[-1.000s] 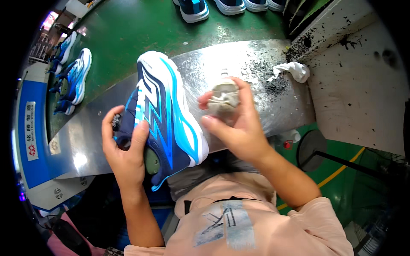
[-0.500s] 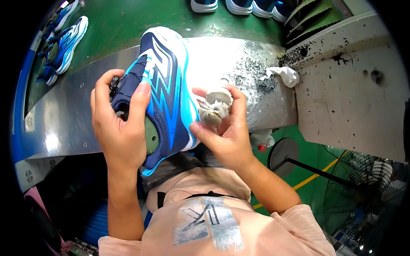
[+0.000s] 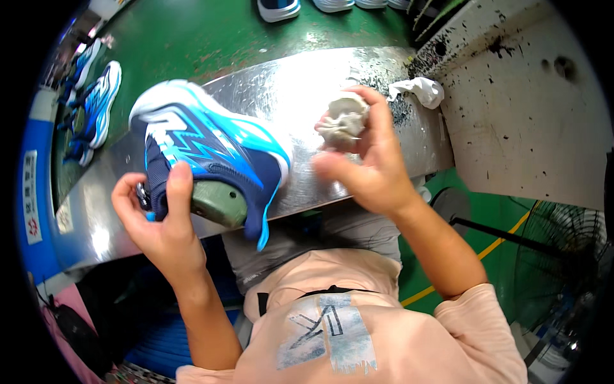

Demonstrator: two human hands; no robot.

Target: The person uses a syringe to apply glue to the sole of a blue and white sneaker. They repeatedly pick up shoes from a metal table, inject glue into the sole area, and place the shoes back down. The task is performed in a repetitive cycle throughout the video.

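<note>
Above the metal table [image 3: 300,109], the shoe [image 3: 214,150] has turned leftward.

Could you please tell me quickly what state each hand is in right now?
Left hand: closed on the blue and white shoe, thumb near its opening.
Right hand: holding a crumpled, greyish wad, apart from the shoe.

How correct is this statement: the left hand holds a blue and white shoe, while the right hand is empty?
One part is wrong: the right hand is not empty. The head view shows it holding a crumpled, greyish-white lump. The left hand does hold a blue and white shoe.
</note>
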